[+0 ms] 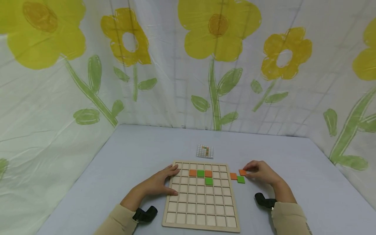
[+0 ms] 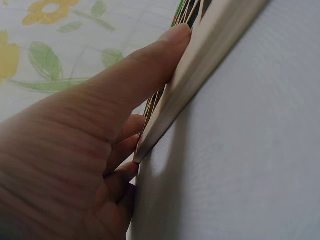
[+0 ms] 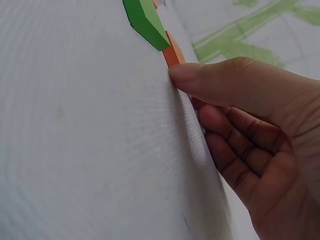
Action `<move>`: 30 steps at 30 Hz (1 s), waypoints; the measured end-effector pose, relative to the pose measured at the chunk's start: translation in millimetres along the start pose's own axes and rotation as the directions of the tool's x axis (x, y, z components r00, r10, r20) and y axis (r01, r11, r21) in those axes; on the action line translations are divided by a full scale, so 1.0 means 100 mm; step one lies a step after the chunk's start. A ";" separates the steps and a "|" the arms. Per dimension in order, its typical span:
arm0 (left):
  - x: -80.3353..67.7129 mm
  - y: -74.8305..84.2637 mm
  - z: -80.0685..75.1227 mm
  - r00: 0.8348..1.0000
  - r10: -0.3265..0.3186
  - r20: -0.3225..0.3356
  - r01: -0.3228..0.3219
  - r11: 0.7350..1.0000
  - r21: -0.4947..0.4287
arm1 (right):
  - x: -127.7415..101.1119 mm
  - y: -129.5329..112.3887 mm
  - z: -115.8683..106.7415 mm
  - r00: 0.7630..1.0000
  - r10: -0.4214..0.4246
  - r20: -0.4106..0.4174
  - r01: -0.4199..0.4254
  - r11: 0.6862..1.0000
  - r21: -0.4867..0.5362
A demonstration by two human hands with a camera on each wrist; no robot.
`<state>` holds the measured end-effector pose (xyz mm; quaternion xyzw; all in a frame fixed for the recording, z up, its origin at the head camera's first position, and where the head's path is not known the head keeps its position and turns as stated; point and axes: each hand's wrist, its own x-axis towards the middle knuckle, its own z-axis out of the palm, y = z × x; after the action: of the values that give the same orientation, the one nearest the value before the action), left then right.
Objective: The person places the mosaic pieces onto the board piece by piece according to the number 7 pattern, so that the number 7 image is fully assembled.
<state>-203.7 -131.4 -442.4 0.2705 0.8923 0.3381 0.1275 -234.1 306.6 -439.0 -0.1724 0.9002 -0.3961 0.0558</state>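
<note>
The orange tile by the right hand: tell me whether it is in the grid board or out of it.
Out. The orange tile lies on the table right of the grid board, at the right hand fingertips.

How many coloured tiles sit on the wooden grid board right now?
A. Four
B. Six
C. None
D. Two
A: the grid board carries four tiles, an orange, a green and an orange in one row, plus a green in the row nearer the person; the other three tiles lie off it by the right hand.

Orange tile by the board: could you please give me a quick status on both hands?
Left hand flat on the board edge. Right hand pinching the orange tile on the table. Green tile lies beside it; nothing blocking.
</note>
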 end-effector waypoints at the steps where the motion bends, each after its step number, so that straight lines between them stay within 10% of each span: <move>1: 0.00 0.00 0.00 1.000 0.000 0.000 0.000 1.000 0.001 | 0.00 -0.01 0.00 1.000 0.018 -0.011 -0.018 1.000 -0.011; 11: 0.00 0.00 0.00 1.000 -0.003 0.001 0.003 1.000 -0.003 | 0.00 -0.11 0.03 0.985 0.147 -0.086 -0.153 0.985 -0.076; 30: 0.00 0.00 0.00 1.000 0.001 0.002 -0.001 1.000 -0.008 | 0.00 -0.23 0.06 0.999 0.051 0.012 -0.052 0.995 0.086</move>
<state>-203.2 -131.5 -441.9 0.2706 0.8907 0.3416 0.1294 -227.0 288.0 -426.4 -0.1486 0.8860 -0.4323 0.0777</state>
